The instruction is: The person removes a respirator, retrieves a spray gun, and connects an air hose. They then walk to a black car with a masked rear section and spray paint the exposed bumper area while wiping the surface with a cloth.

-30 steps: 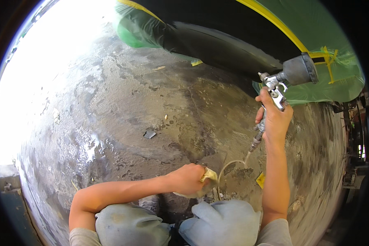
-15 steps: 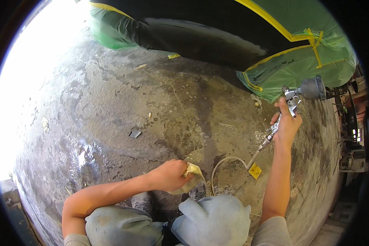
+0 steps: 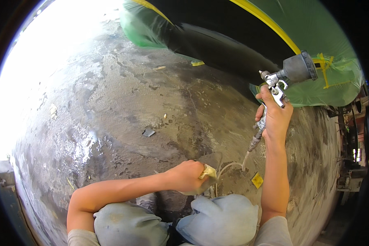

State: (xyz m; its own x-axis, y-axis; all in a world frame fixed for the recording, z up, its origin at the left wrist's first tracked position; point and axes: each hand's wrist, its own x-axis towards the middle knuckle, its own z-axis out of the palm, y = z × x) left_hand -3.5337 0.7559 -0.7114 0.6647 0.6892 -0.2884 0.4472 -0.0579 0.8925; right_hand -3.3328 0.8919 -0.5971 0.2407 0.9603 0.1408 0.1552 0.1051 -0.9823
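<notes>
A silver spray gun (image 3: pixel 270 88) with a dark grey paint cup (image 3: pixel 300 67) is gripped in my right hand (image 3: pixel 276 117), raised near the black panel (image 3: pixel 221 43). Its nozzle points left, toward the panel's lower edge. From the bottom of the handle a pale hose (image 3: pixel 246 159) drops and curls toward the floor by my knees. My left hand (image 3: pixel 187 174) is closed around a crumpled yellowish cloth (image 3: pixel 208 172), held low in front of my knees. Part of the cloth is hidden by the fingers.
Green plastic sheeting (image 3: pixel 336 74) and yellow tape (image 3: pixel 270 20) border the black panel. On the wet, stained concrete floor (image 3: pixel 123 102) lie a dark grey scrap (image 3: pixel 148 133) and a yellow square (image 3: pixel 257 180). Dark equipment (image 3: pixel 352 156) stands along the right edge.
My right hand has lifted the spray gun up and to the left, closer to the panel. My left hand has shifted slightly right with the cloth. The view has turned a little.
</notes>
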